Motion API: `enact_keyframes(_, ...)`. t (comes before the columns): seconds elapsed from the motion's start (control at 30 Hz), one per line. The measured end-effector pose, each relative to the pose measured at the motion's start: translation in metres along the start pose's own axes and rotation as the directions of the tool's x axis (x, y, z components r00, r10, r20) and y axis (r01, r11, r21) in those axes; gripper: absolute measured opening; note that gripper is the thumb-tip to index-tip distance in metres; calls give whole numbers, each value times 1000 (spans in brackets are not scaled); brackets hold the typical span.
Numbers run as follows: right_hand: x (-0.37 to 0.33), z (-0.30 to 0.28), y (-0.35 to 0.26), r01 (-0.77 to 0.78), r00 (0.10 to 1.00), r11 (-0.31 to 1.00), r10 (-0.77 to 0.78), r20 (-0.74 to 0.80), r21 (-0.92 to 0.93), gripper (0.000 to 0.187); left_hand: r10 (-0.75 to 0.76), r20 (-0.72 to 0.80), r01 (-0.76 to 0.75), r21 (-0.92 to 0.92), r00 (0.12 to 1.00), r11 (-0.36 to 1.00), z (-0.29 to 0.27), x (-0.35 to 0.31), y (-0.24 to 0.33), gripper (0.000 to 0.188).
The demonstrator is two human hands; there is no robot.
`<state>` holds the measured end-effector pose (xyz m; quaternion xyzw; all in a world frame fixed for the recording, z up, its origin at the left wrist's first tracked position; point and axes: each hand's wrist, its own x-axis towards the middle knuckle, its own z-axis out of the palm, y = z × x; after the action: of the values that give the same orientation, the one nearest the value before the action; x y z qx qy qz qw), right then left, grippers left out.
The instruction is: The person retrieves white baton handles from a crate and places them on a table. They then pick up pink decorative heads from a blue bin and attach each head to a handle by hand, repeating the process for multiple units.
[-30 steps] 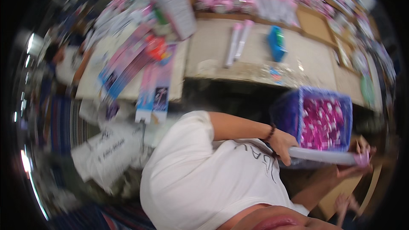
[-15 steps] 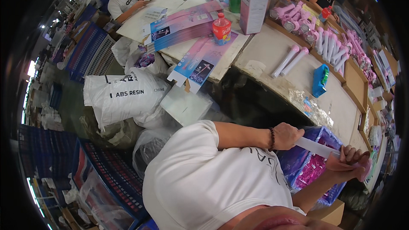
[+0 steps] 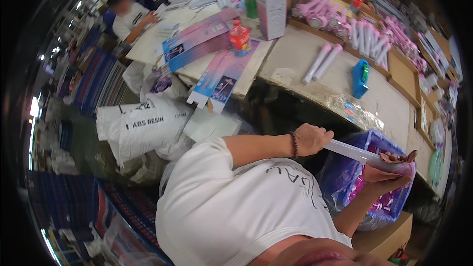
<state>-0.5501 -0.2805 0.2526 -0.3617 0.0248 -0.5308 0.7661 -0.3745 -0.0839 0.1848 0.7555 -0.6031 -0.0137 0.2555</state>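
Observation:
Between my two hands, in front of my chest, lies a whitish translucent tube [image 3: 352,151] with a pink end. My left hand [image 3: 311,140] is closed around its left end, a beaded bracelet on that wrist. At the tube's other end, my right hand [image 3: 394,172] has its fingers curled over and its palm under the pink part. Beneath the tube stands a blue crate [image 3: 331,179] lined with clear plastic, filled with small pink and purple pieces. Two similar pink-capped tubes [image 3: 322,63] lie side by side on the workbench, near a blue tape dispenser [image 3: 360,78].
The workbench [image 3: 290,49] carries cardboard trays [image 3: 404,76] of pink wand parts. Flat printed cartons [image 3: 202,39], a red-capped bottle [image 3: 239,38] and a tall box [image 3: 270,4] stand farther back. White sacks [image 3: 148,125] lie left. Two people sit across; an open carton [image 3: 389,234] is below.
My view has shifted slightly. Both hands have moved a little left and up in the picture with the tube, and more of its length shows between them.

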Motion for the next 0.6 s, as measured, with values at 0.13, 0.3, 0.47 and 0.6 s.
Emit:
enact_keyframes(0.13,-16,-8,-26,129,991,986,-133,-23,-104,80,66,2,-66,-4,998,998,-3,-4,1,29)
enact_keyframes(0.3,-26,-15,-66,323,946,610,-179,271,-723,42,111,156,-106,-35,981,994,-21,1,1,26)
enact_keyframes(0.47,-49,-19,-99,183,947,299,202,249,-937,16,281,177,-300,96,943,949,-42,27,-5,15)
enact_keyframes(0.6,-86,-27,-92,-263,962,652,231,-144,-711,31,381,228,-423,171,896,890,-42,52,-4,18)
